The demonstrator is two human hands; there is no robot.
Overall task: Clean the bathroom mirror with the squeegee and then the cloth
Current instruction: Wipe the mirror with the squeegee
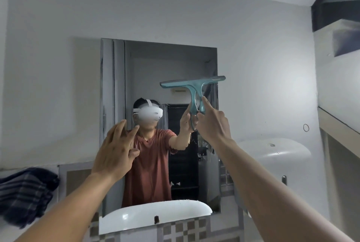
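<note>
The right hand [211, 123] is closed around the handle of one teal squeegee [192, 88], index finger stretched up along the handle, the other fingers curled round its lower end. The blade sits level at the upper right of the mirror [155, 66], its right tip reaching past the mirror's edge; whether the rubber touches the glass is hard to make out. The left hand [116, 150] is raised before the mirror's left edge, fingers spread and loosely bent, holding nothing. The hand hides the squeegee's handle end. One dark checked cloth [25, 193] lies bunched at the left, away from both hands and cut off by the frame. One white sink [136, 220] shows below the mirror, only its rear rim in view.
</note>
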